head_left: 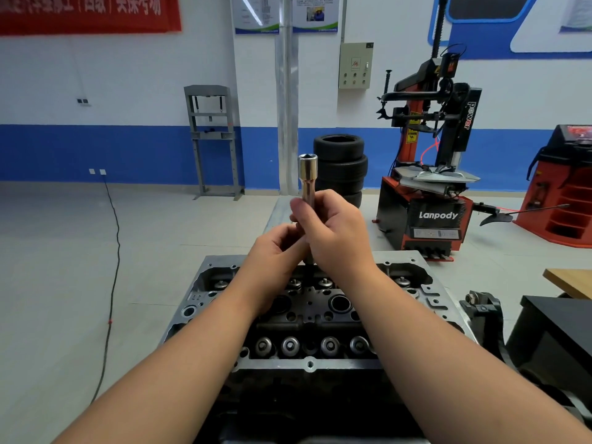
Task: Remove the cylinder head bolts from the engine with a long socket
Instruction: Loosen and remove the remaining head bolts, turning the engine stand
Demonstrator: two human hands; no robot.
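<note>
My right hand (333, 225) grips the long socket (308, 177) upright, square-drive end up, above the cylinder head (307, 315); left hand (275, 248) fingers curl at its lower end, probably steadying it onto a bolt there.

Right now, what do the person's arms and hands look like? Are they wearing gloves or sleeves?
No gloves and no sleeves show. The left hand and the right hand are bare, and both forearms are bare as far as the picture's bottom edge. I see no watch, ring, bracelet or marking on them.
</note>
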